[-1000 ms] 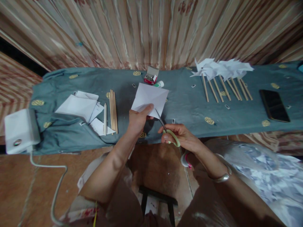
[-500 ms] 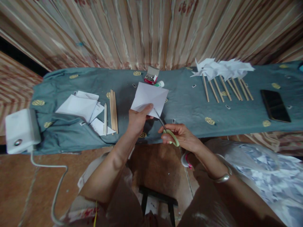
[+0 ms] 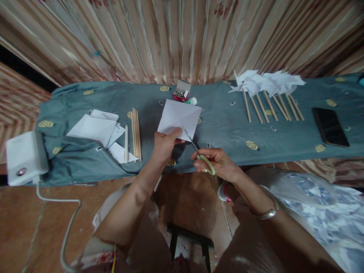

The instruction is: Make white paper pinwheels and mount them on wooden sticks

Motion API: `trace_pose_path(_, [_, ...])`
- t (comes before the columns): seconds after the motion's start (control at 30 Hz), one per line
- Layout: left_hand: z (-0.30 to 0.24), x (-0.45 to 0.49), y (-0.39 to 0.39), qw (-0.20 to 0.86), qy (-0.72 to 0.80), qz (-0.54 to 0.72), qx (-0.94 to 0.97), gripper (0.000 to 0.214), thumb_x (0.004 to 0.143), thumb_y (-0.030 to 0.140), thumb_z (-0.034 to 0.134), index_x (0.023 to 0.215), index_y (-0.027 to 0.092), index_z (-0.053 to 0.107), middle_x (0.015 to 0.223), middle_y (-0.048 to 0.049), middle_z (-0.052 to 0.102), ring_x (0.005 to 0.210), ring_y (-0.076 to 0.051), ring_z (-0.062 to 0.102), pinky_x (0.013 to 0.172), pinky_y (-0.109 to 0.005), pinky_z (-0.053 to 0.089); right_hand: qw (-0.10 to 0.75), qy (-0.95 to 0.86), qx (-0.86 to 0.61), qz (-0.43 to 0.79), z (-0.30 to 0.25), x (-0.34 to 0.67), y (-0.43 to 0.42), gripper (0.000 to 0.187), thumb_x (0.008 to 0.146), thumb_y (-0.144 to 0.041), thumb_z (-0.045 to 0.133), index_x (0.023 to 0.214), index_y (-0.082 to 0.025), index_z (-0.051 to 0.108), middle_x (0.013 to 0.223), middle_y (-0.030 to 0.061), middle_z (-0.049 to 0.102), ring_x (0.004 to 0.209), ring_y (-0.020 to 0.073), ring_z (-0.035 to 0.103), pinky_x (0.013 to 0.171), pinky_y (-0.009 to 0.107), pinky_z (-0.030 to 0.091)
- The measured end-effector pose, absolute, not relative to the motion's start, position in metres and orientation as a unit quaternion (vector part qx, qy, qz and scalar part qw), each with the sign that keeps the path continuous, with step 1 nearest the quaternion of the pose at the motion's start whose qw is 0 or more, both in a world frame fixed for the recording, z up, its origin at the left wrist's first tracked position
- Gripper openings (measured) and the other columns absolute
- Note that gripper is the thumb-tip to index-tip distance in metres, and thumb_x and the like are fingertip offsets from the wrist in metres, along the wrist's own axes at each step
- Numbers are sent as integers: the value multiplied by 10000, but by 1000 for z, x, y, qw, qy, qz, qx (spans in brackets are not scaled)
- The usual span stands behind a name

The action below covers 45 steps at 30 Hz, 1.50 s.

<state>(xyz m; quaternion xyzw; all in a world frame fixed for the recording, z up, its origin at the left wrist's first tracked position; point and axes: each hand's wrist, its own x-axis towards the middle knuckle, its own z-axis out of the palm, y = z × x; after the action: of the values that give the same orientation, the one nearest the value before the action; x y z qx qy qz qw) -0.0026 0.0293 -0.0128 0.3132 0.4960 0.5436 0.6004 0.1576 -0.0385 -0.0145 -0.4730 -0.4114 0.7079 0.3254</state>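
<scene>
Left hand [image 3: 165, 144] pinches paper square [image 3: 179, 118]; right hand [image 3: 218, 163] works scissors [image 3: 202, 156] into it

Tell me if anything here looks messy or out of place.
Mostly tidy. The blue cloth is bunched near its left front edge, small bits lie scattered across it, and paper scraps are heaped at lower right. The left hand's paper square and right hand's scissors look normal.

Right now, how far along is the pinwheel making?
Done: a row of paper pinwheels on sticks lies at the right. In hand: the left hand holds a paper square while the right hand works scissors into its corner. Remaining: bare sticks and a stack of paper sheets wait at the left.
</scene>
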Motion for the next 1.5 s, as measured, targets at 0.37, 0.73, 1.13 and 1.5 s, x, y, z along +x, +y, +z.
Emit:
trace_pose_path(0.37, [-13, 3, 24, 589, 504, 533, 339, 247, 517, 285, 786, 698, 137, 708, 728, -24, 707, 603, -144, 619, 487, -239, 528, 334, -409, -478, 702, -5, 156, -37, 442, 558, -505, 879, 750, -176, 656, 547, -69, 584, 472, 47, 514, 459, 180, 403])
trace_pose_path(0.73, [-15, 4, 25, 593, 505, 529, 338, 274, 508, 286, 791, 723, 134, 716, 730, -23, 710, 616, -155, 628, 494, -249, 532, 335, -407, -487, 696, -10, 157, -36, 399, 534, -436, 906, 727, -169, 681, 530, -63, 574, 484, 56, 516, 465, 183, 390])
trace_pose_path(1.13, [-14, 4, 23, 590, 510, 520, 349, 256, 518, 293, 782, 706, 140, 700, 719, -23, 701, 608, -158, 623, 516, -261, 534, 336, -411, -493, 690, -10, 156, -36, 408, 527, -468, 900, 690, -176, 668, 535, -55, 578, 481, 64, 526, 451, 185, 388])
trace_pose_path(1.5, [-15, 4, 21, 601, 493, 526, 344, 242, 533, 261, 796, 717, 130, 708, 705, -10, 694, 597, -149, 622, 511, -254, 531, 339, -404, -500, 687, -12, 155, -35, 426, 504, -492, 901, 669, -174, 671, 518, -54, 572, 460, 51, 500, 432, 174, 371])
